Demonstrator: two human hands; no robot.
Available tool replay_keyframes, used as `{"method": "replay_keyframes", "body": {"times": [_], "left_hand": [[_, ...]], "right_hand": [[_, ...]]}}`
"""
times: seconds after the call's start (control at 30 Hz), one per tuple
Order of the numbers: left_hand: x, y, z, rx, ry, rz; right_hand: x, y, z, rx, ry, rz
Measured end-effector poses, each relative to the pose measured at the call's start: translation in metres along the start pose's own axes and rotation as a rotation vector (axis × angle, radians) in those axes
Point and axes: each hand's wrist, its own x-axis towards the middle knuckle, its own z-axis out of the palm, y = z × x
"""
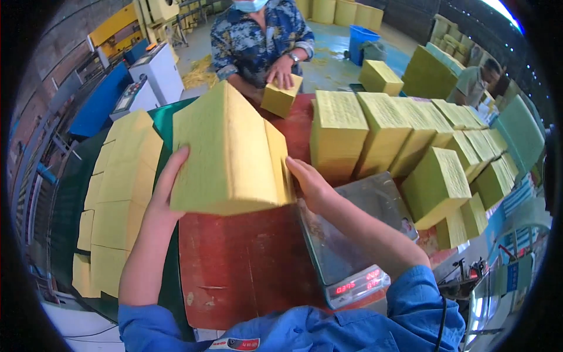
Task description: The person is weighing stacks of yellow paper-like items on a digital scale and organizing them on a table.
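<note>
A thick stack of yellow paper (226, 158) is held up above the red tabletop, tilted, with a thinner bundle of yellow sheets (278, 158) against its right side. My left hand (168, 185) presses on its left face, the thumb pointing up. My right hand (309, 185) grips from the right, fingers against the thinner bundle. Both hands are closed on the paper between them, though some fingertips are hidden behind it. Just right of the stack and beneath my right forearm lies a digital scale (352, 229) with a lit red display and a bare metal plate.
Rows of yellow paper stacks (340, 126) stand on the right of the red table (234, 270). More paper lies on a dark green surface (64, 234) at left. Across the table, a co-worker (261, 41) handles another paper block (281, 98). Behind is a blue bin (359, 44).
</note>
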Motion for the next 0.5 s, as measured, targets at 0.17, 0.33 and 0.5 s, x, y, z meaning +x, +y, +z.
{"method": "replay_keyframes", "body": {"times": [0.17,0.33,0.5], "left_hand": [[0.072,-0.033,0.005,-0.034,-0.082,0.018],[0.157,-0.092,-0.003,-0.209,-0.105,-0.422],[0.196,-0.103,0.077,0.058,-0.363,-0.462]], "right_hand": [[0.103,0.035,-0.023,0.068,0.173,0.137],[0.101,0.016,-0.008,0.054,0.453,0.177],[0.057,0.026,-0.058,0.024,0.361,0.074]]}}
